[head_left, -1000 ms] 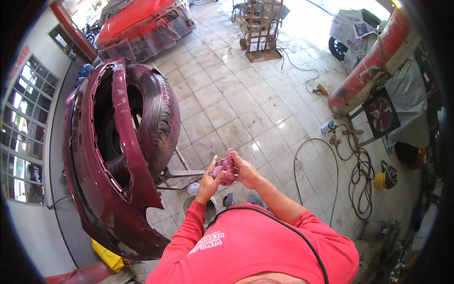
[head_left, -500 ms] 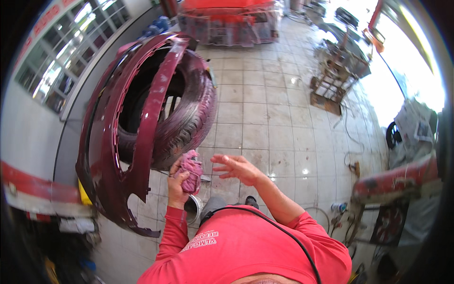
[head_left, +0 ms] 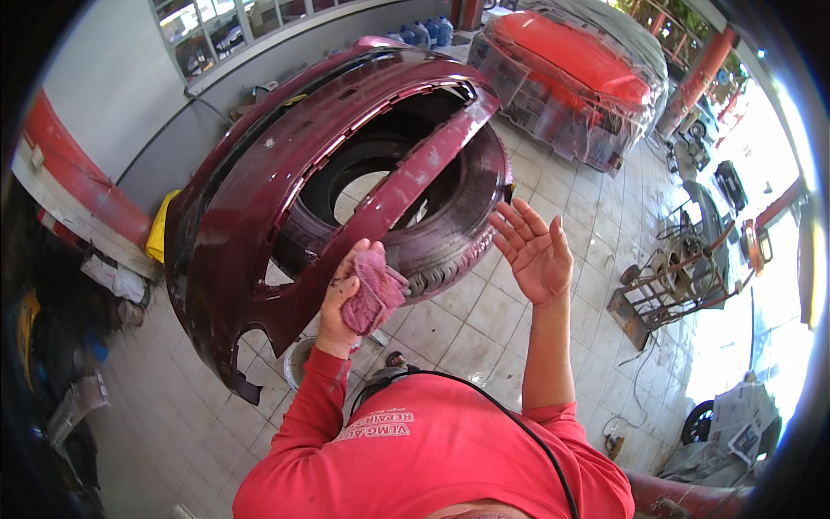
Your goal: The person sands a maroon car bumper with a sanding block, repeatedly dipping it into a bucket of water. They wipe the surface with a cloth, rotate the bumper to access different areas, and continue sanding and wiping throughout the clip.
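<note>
A folded pink cloth (head_left: 373,292) is gripped in my left hand (head_left: 339,304), just in front of a dark maroon car bumper (head_left: 238,233). My right hand (head_left: 538,251) is raised with its fingers stretched out and the palm bare, holding nothing. The bumper rests over a large tyre (head_left: 445,259), and its slanting bar crosses the tyre's opening. Pale, dull patches mark the bar's maroon surface. Partly behind my left forearm stands a bucket (head_left: 296,363) on the floor.
A red car under plastic sheeting (head_left: 562,69) stands at the back. Several blue water bottles (head_left: 424,35) line the wall. At the right is a rusty metal hand cart (head_left: 670,290) with a hose on the tiled floor (head_left: 462,333). A yellow object (head_left: 161,227) sits left of the bumper.
My view has turned left toward the bumper. My right hand has lifted and moved away from the cloth, palm now showing. My left hand keeps the cloth and is nearer the bumper.
</note>
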